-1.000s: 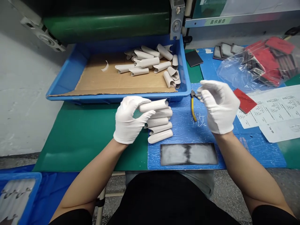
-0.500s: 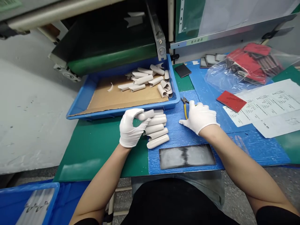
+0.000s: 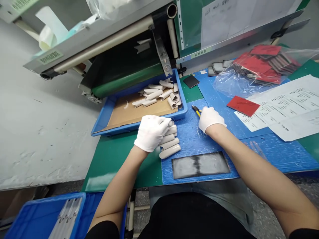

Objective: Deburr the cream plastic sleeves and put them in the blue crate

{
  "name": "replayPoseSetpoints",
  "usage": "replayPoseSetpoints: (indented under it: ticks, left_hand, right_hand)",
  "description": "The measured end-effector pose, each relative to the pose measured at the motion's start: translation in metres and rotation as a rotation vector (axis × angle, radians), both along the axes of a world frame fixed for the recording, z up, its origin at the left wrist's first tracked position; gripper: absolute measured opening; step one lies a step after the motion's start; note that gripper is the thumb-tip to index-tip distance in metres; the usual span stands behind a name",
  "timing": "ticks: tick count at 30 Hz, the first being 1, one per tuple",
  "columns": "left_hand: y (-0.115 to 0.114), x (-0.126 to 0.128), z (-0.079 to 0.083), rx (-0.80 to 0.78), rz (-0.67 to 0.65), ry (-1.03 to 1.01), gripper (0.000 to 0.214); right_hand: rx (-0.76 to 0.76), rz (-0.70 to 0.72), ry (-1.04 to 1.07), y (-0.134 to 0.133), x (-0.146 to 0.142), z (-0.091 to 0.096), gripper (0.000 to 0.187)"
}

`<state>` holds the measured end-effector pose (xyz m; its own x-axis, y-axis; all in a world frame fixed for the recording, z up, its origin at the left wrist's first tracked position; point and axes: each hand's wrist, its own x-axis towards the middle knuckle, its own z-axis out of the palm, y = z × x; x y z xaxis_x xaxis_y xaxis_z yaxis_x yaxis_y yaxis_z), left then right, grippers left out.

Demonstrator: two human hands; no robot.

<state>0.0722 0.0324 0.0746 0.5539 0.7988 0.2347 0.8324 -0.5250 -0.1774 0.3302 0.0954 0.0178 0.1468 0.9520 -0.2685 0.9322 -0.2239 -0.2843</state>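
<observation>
Well, pliers (image 3: pixel 197 110) in right hand (image 3: pixel 211 119) (gloved), pale pieces (image 3: pixel 169 143) against left hand (image 3: pixel 151 132).

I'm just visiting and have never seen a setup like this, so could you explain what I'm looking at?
There is no robot here: a person works with two gloved hands, seen by a camera worn on the head, looking forward and down. The right hand is closed around yellow-handled pliers. The left hand reaches over the far end of a row of pale curved pieces; whether it grips one is hidden. Beyond stands a blue tray with similar pieces. On the table also lie a grey-and-black panel, a red piece and printed sheets.
</observation>
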Motion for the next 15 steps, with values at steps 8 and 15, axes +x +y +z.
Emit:
replayPoseSetpoints:
  ticks: [8, 15]
  left_hand:
    - [0.018, 0.035, 0.014, -0.247, 0.118, 0.138, 0.026]
    - [0.08, 0.011, 0.034, -0.351, 0.377, -0.127, 0.041]
  right_hand:
    - [-0.027, -0.023, 0.169, 0.007, 0.016, -0.003, 0.054]
    - [0.015, -0.051, 0.336, 0.027, 0.037, 0.001, 0.053]
